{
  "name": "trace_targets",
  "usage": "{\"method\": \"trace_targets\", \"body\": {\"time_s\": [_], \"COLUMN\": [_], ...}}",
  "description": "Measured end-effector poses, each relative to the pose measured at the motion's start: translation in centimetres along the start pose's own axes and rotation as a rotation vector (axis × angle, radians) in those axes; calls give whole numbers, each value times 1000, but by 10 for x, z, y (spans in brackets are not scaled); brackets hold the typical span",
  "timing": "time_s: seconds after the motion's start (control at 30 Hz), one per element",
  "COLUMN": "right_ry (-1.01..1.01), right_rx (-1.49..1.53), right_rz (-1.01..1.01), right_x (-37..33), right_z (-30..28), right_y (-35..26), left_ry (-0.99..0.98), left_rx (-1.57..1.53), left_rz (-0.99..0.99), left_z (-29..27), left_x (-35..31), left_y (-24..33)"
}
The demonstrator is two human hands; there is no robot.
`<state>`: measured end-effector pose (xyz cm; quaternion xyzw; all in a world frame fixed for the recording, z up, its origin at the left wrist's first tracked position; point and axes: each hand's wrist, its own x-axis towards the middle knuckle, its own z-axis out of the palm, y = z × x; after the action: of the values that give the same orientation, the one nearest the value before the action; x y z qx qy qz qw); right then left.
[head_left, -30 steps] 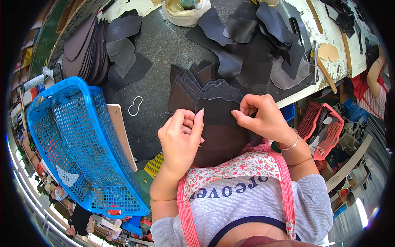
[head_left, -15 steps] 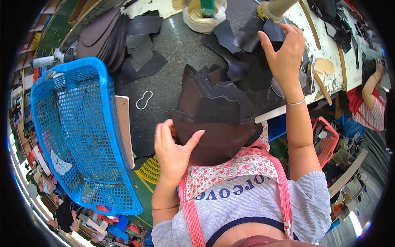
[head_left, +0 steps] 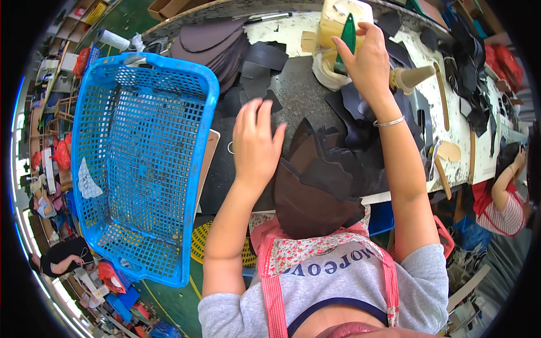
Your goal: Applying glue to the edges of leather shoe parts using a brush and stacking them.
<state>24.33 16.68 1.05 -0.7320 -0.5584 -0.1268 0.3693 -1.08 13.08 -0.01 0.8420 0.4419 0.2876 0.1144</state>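
Note:
My left hand (head_left: 256, 146) is empty, fingers spread over the dark tabletop (head_left: 290, 84), near small black leather scraps (head_left: 262, 59). Up by a pale container (head_left: 332, 84) in a white bag, my right hand (head_left: 369, 65) has its thumb and fingers apart beside a green tapered handle (head_left: 348, 36) standing in it. The thumb overlaps the handle in view; I cannot tell whether they touch. A fanned stack of dark brown and black leather pieces (head_left: 315, 194) lies at the table's near edge, against my apron, with neither hand on it.
At the left stands a large blue mesh basket (head_left: 205, 124). Behind it lies a pile of brown rounded pieces (head_left: 208, 48). A beige cone-shaped object (head_left: 414, 78) and black leather pieces (head_left: 360, 124) are at the right. A co-worker's arm (head_left: 504, 132) shows far right.
My left hand has come off the leather stack and moved forward. My right hand has gone from the black pieces to the green handle. The whole view has shifted.

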Motion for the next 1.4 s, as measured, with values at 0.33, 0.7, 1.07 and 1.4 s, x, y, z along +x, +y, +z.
{"method": "trace_targets", "body": {"time_s": [0.33, 0.7, 1.07, 1.4], "right_ry": [-86, -838, -460, 230], "right_rx": [182, 546, 710, 777], "right_rz": [-129, -437, 37, 813], "right_x": [-9, 0, 21, 56], "right_z": [-12, 47, -29, -18], "right_y": [-27, -44, -44, 119], "left_ry": [-15, 172, 421, -536], "left_rx": [278, -363, -770, -186], "left_rz": [-207, -33, -38, -237], "left_z": [59, 36, 5, -50], "left_x": [61, 40, 55, -51], "left_y": [-51, -58, -11, 42]}}
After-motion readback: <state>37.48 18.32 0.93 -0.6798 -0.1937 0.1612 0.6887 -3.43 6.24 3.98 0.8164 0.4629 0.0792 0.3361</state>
